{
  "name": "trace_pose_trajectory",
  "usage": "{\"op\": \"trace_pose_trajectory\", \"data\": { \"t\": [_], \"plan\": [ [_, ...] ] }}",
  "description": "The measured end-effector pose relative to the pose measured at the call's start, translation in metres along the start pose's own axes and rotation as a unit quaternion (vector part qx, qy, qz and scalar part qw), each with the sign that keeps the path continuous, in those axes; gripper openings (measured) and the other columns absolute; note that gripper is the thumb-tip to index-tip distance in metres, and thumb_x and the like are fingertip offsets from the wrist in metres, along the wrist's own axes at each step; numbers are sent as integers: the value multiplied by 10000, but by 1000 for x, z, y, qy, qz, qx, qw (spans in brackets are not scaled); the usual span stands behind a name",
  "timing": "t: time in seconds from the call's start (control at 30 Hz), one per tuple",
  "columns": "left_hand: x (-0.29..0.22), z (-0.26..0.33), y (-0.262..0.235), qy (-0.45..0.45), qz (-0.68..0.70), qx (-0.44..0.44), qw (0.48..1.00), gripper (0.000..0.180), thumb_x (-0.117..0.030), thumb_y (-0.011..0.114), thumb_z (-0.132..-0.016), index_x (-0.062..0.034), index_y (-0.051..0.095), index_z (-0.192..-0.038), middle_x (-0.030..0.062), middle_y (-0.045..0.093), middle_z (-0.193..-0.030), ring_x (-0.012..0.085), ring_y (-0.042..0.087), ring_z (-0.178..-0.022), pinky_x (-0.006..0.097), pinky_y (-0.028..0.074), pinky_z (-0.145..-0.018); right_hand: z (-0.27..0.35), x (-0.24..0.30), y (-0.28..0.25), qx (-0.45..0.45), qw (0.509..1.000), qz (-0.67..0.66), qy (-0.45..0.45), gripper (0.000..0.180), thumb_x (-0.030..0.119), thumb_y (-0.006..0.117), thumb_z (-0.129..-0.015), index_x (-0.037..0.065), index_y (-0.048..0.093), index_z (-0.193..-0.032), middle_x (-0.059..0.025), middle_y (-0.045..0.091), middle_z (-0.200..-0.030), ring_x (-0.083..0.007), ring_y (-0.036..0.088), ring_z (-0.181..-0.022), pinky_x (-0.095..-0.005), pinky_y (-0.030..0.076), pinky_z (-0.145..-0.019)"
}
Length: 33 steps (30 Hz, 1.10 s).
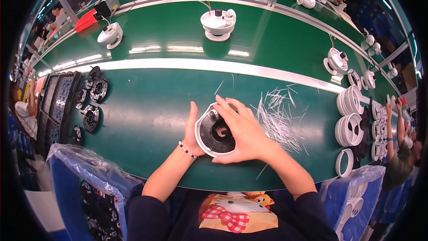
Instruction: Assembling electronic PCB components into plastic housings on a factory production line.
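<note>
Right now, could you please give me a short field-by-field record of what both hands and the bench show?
Left hand: grips the left rim of the round white housing with a black disc inside
Right hand: spread over its top and right side
Surface: green bench top
Right of hands: scattered thin white strips, stacked white rings
Left of hands: black round discs

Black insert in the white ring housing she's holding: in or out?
In. The black disc sits inside the white ring housing, rim showing around it. Left hand cups the side, right hand presses on top. Fully seated: cannot tell.
</note>
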<state>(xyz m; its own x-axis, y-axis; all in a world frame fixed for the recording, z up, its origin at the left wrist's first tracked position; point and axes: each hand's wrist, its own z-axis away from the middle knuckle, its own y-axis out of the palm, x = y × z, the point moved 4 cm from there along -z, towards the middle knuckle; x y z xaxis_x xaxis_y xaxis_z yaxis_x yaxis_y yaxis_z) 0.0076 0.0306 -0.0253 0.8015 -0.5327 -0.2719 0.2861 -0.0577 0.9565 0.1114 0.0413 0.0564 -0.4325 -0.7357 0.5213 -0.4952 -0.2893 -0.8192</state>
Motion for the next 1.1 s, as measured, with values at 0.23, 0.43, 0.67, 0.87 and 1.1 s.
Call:
{"op": "trace_pose_trajectory", "data": {
  "t": [0.23, 0.43, 0.67, 0.87, 1.1],
  "plan": [
    [5, 0, 8, 119, -91, -58, 987, 604, -445, 404, -737, -7, 402, -1153, 142, 474, -1119, 256, 492, -990, 370, 405, -856, 15, 1, 23, -184, 974, 19, 129, 986, 415, 710, -429, -17, 271, -1198, -199, 250, -1253, -365, 283, -1118, -458, 320, -799],
    [19, -34, 16, 141, -109, -96, 979, 594, -370, 469, -677, 18, 421, -1123, 152, 495, -1086, 251, 496, -969, 363, 406, -851, 44, -20, 18, -297, 943, 13, 149, 1020, 424, 702, -521, -8, 153, -1264, -233, 216, -1279, -418, 250, -1141, -496, 222, -917],
    [-102, -102, -29, 201, -99, -222, 949, 395, -271, 329, -818, 8, 451, -1070, 139, 508, -1077, 274, 483, -1001, 425, 370, -894, 147, -29, -56, -413, 876, 120, 216, 682, 268, 672, -624, 47, 352, -1184, -211, 231, -1296, -400, 173, -1203, -472, 154, -968],
    [-177, -154, -55, 176, -143, -151, 962, 451, -285, 335, -797, 8, 413, -1131, 154, 445, -1162, 299, 415, -1083, 449, 322, -924, 299, -54, -103, -439, 702, 352, 437, 519, 130, 644, -594, 8, 450, -1060, -210, 319, -1238, -390, 274, -1146, -443, 220, -949],
    [-69, -142, 49, 61, -117, -138, 982, 395, -253, 355, -825, 38, 373, -1093, 202, 415, -1149, 300, 406, -1068, 438, 319, -923, 220, -27, -97, -426, 822, 261, 273, 368, -4, 616, -582, 32, 531, -939, -162, 439, -1165, -338, 387, -1093, -401, 311, -906]
  ]
}}
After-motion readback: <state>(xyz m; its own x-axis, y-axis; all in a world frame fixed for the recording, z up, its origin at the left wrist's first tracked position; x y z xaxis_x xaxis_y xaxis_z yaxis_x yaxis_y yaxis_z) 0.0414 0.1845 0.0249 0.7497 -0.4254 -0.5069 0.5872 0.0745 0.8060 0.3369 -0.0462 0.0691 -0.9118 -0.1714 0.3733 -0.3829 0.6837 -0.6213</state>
